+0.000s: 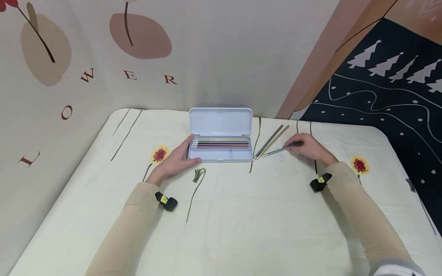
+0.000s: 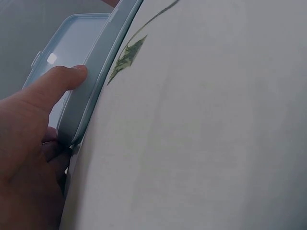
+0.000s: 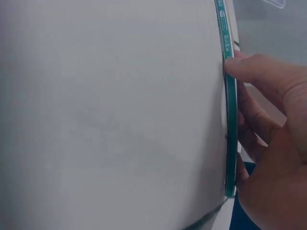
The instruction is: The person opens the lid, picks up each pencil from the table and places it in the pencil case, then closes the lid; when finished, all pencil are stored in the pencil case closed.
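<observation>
A pale blue pencil case (image 1: 210,155) sits with its lid (image 1: 221,120) raised, near the back of the table. Several pencils (image 1: 221,144) lie side by side in its rear compartment. My left hand (image 1: 174,160) grips the case's left end, thumb on the front wall (image 2: 84,103) and fingers round the side, partly hidden. To the right of the case, my right hand (image 1: 307,147) pinches a green pencil (image 3: 231,129) between thumb and fingers. Beside that pencil's far end lie a dark pencil (image 1: 270,141) and a tan pencil (image 1: 277,138), slanting away from the case.
A white cloth with printed flowers (image 1: 160,155) covers the table (image 1: 235,214). Behind it hangs a pale curtain (image 1: 221,69) with letters. Dark fabric with white trees (image 1: 386,99) is at the right. Each wrist wears a small black camera (image 1: 169,203).
</observation>
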The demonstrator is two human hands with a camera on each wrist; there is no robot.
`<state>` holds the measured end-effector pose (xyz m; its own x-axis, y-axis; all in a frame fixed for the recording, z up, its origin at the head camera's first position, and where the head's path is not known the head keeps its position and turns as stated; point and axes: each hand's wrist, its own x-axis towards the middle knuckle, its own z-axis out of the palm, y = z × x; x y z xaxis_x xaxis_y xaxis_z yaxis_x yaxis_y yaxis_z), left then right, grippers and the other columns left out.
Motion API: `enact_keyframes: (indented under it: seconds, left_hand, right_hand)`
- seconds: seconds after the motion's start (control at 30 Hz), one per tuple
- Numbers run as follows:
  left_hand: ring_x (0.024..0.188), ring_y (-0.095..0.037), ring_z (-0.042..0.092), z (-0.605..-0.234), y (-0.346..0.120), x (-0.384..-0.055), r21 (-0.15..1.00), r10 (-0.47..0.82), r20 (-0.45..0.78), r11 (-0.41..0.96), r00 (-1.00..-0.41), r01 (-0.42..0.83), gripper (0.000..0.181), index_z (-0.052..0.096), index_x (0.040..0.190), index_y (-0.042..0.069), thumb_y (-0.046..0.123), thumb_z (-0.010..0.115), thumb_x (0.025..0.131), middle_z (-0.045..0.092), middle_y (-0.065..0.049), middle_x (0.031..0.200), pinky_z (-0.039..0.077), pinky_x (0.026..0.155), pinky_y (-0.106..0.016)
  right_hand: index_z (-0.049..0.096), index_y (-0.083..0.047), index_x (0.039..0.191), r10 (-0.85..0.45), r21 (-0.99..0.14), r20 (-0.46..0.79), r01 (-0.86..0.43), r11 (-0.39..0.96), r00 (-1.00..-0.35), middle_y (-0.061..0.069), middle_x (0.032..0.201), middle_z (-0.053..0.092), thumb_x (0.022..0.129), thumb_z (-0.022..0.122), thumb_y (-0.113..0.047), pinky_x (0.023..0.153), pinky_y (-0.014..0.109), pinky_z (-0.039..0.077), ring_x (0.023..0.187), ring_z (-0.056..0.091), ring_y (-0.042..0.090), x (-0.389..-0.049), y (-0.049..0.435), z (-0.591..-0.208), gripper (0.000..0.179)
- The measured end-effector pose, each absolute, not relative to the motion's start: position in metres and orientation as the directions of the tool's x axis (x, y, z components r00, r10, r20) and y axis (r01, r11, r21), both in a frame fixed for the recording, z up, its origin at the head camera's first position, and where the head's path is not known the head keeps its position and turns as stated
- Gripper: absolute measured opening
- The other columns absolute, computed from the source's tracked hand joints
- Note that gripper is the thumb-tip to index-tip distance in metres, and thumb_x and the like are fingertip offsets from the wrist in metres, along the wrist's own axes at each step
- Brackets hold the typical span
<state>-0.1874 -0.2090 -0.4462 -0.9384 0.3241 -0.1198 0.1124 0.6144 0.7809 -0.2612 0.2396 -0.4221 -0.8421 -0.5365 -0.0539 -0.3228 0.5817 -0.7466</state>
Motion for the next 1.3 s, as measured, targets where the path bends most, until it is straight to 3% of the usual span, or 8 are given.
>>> enact_keyframes:
  seconds: [0.2, 0.53, 0.7, 0.9, 1.3]
  left_hand:
    - [0.144, -0.032, 0.013, -0.445, -0.209, -0.188, 0.774, 0.321, -0.126, 0.624, -0.939, 0.109, 0.094, 0.005, 0.155, 0.006, 0.029, 0.069, 0.09, 0.015, -0.017, 0.158, 0.015, 0.115, -0.048]
    - [0.144, -0.033, 0.013, -0.444, -0.208, -0.188, 0.774, 0.318, -0.134, 0.625, -0.939, 0.101, 0.094, 0.005, 0.155, 0.006, 0.028, 0.069, 0.09, 0.015, -0.018, 0.158, 0.014, 0.115, -0.048]
    - [0.144, -0.032, 0.014, -0.443, -0.207, -0.187, 0.77, 0.32, -0.129, 0.628, -0.938, 0.109, 0.094, 0.005, 0.155, 0.006, 0.028, 0.069, 0.09, 0.016, -0.017, 0.158, 0.015, 0.115, -0.047]
    - [0.144, -0.034, 0.014, -0.442, -0.207, -0.186, 0.762, 0.316, -0.14, 0.639, -0.938, 0.102, 0.094, 0.004, 0.155, 0.004, 0.028, 0.068, 0.091, 0.016, -0.02, 0.158, 0.015, 0.115, -0.048]
    - [0.144, -0.032, 0.014, -0.443, -0.207, -0.187, 0.776, 0.323, -0.126, 0.621, -0.938, 0.109, 0.094, 0.005, 0.155, 0.006, 0.027, 0.069, 0.09, 0.017, -0.017, 0.158, 0.014, 0.115, -0.047]
  right_hand:
    - [0.069, 0.009, 0.103, -0.529, -0.749, -0.039, -0.326, 0.577, -0.848, 0.021, 0.104, 0.066, 0.088, 0.064, 0.006, 0.08, 0.022, 0.041, 0.097, 0.054, 0.027, -0.259, 0.245, -0.427, 0.016]
    - [0.072, 0.001, 0.105, -0.494, -0.77, -0.032, -0.293, 0.567, -0.869, 0.014, 0.1, 0.066, 0.089, 0.066, 0.0, 0.073, 0.022, 0.042, 0.085, 0.053, 0.018, -0.257, 0.253, -0.432, 0.017]
    - [0.072, 0.0, 0.106, -0.481, -0.774, -0.01, -0.298, 0.559, -0.876, 0.011, 0.094, 0.064, 0.09, 0.065, 0.0, 0.069, 0.023, 0.042, 0.079, 0.051, 0.017, -0.253, 0.251, -0.431, 0.018]
    - [0.073, -0.001, 0.106, -0.49, -0.784, 0.041, -0.332, 0.524, -0.871, 0.011, 0.098, 0.065, 0.091, 0.064, -0.001, 0.065, 0.022, 0.042, 0.077, 0.049, 0.018, -0.251, 0.246, -0.432, 0.018]
    - [0.074, -0.002, 0.105, -0.497, -0.813, 0.067, -0.337, 0.476, -0.865, 0.011, 0.097, 0.064, 0.091, 0.065, -0.004, 0.07, 0.022, 0.044, 0.082, 0.053, 0.016, -0.247, 0.225, -0.431, 0.017]
